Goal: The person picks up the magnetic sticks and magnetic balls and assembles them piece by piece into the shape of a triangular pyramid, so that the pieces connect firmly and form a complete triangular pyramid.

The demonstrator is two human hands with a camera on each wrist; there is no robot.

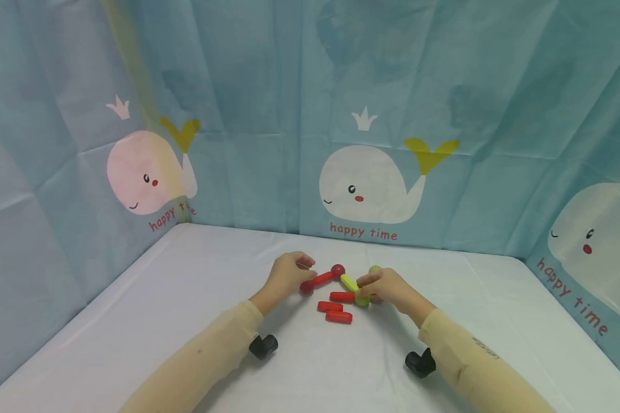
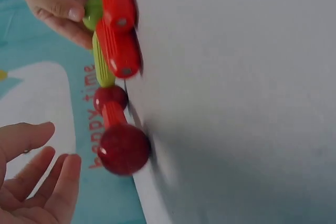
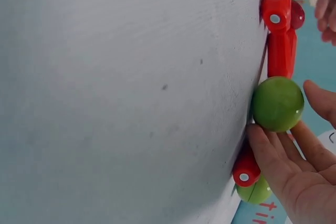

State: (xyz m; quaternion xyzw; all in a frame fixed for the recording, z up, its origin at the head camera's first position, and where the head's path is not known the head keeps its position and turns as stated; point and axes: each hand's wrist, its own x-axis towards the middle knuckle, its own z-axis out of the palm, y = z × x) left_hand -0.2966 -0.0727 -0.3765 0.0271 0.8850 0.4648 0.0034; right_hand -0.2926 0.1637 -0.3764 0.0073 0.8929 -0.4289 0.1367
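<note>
In the head view my left hand (image 1: 286,274) is beside a dark red ball (image 1: 307,287); in the left wrist view the hand (image 2: 39,177) has its fingers apart, clear of the ball (image 2: 124,149). A red stick (image 1: 322,279) links that ball to another red ball (image 1: 338,270), from which a yellow-green stick (image 1: 348,282) runs to a green ball (image 1: 362,300). My right hand (image 1: 392,289) holds this green ball; in the right wrist view its fingers (image 3: 270,153) lie around the ball (image 3: 278,104). A second green ball (image 1: 375,268) is behind, partly hidden.
Loose red sticks (image 1: 330,306) (image 1: 338,316) lie in front of the joined pieces, and another red stick (image 1: 342,296) lies beside the green ball. The white table (image 1: 212,258) meets a blue whale-print curtain (image 1: 258,172) at the back.
</note>
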